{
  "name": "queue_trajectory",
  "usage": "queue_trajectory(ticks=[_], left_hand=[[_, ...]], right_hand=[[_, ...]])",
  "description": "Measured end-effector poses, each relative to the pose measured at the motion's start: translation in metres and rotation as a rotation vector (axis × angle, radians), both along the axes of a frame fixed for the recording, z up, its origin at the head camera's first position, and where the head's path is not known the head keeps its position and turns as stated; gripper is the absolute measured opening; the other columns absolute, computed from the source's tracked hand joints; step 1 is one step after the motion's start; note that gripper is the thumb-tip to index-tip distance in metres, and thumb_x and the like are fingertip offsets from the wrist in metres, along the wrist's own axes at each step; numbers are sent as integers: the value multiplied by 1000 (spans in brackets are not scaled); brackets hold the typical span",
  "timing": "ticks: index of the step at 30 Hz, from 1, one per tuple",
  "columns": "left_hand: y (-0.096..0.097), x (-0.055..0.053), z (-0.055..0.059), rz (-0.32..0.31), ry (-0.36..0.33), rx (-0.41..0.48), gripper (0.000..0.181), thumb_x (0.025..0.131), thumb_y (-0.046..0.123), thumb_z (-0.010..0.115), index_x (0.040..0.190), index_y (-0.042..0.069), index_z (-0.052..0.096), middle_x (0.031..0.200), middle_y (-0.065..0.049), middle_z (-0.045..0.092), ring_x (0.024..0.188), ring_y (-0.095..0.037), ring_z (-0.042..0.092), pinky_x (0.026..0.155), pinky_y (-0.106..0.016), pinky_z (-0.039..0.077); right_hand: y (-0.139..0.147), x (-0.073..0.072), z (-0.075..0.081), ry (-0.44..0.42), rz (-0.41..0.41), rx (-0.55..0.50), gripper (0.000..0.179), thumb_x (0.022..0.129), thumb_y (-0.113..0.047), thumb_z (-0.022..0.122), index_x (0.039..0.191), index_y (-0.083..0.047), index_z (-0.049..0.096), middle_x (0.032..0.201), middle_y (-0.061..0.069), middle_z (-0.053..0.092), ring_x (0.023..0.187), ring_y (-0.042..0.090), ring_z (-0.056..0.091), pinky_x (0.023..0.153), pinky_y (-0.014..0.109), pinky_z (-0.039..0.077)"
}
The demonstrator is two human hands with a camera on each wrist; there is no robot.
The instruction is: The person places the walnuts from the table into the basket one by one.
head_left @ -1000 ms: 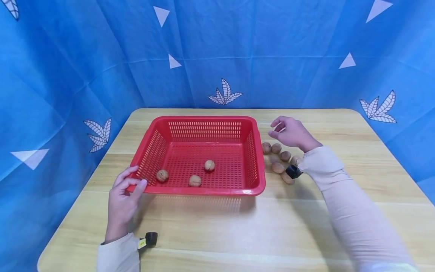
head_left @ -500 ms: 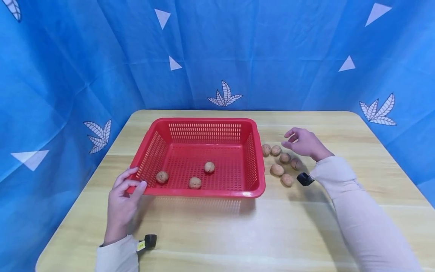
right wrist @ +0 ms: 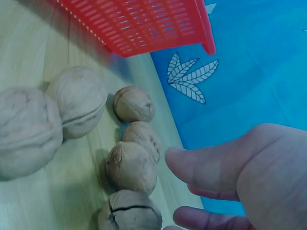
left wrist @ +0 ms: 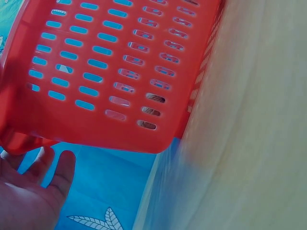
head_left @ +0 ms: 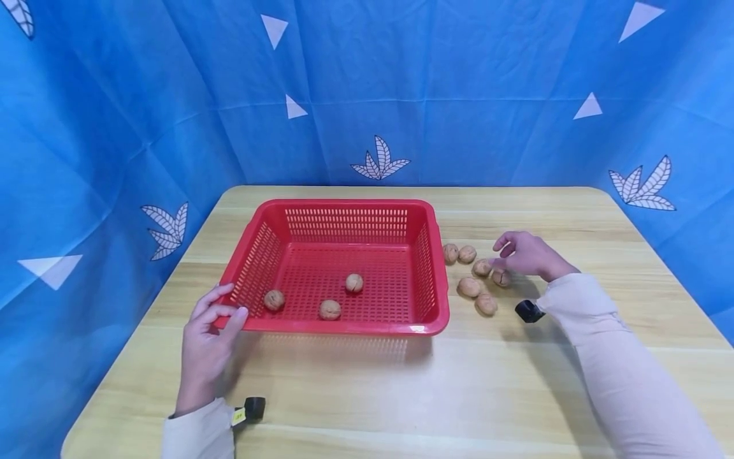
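Note:
My left hand [head_left: 208, 347] grips the near left corner of a red plastic basket [head_left: 344, 326], thumb at the front rim and fingers at the left rim. Three walnuts lie on the basket's perforated floor, one of them a walnut [head_left: 329, 310] near the front wall. Loosely bent over the wood table, my right hand [head_left: 530, 256] holds nothing, its fingertips close above a walnut [head_left: 482, 268]. Beside it lies a cracked walnut [right wrist: 130, 213]. In the right wrist view the thumb [right wrist: 192, 165] is apart from the nuts.
Several loose walnuts lie right of the basket, including a walnut [head_left: 450, 254] close to its wall and a walnut [head_left: 486, 305] nearest me. A blue patterned cloth [head_left: 367, 95] hangs behind the wooden table [head_left: 367, 395] and along its left side.
My right hand has moved right and toward me, away from the basket's side to over the outer walnuts. The left hand and the basket have stayed in place.

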State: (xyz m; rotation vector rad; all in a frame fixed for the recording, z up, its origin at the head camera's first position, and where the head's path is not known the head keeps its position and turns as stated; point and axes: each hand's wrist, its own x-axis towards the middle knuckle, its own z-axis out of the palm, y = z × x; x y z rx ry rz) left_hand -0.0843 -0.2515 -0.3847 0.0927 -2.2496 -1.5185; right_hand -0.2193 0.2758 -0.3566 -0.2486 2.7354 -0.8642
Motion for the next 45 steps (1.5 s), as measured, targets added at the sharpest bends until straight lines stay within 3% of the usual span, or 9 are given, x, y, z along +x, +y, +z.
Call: queue_trajectory(ticks=[6,10,21,28,34,45], left_hand=[[1,-1,0,-8,-6,5,18,89,8,69,86,-9,66,135,2,51,130,-18,36,78,-11,49],[1,0,1,-8,-6,13,17,89,8,69,85,-9,66,134,2,51,129,-18,37,78,-11,49],[-2,0,0,-15,23,32,14,89,2,68,84,-10,64,133,0,52,126,-17,39,76,-12,50],[-1,1,0,-12,14,40,16,89,4,67,85,-11,64,133,1,52,124,-16,40,76,-13,51],[0,2,2,-22,13,37,15,89,4,68,85,-11,64,134,0,51,128,-19,38,77,-12,50],[0,1,2,-17,2,34,16,89,5,68,85,-10,65,134,1,51,126,-18,38,78,-12,50]], right_hand=[[5,3,-1,-65,41,-21,48,86,-28,74,114,6,54,104,22,63,93,34,60,77,44,51],[6,3,-4,-102,46,-35,51,85,-30,75,114,6,54,105,22,62,92,32,61,79,45,50],[5,4,-9,-108,75,-7,37,85,-22,74,105,3,57,92,13,64,77,22,61,72,37,49],[4,4,-7,-140,81,-22,41,83,-20,75,109,5,55,83,8,63,71,20,57,65,33,46],[8,5,-6,-132,64,-11,46,83,-22,75,114,4,53,89,12,63,75,23,59,64,34,47],[3,5,1,-58,48,-16,34,89,-17,66,114,3,56,78,7,51,67,20,48,59,33,42]])
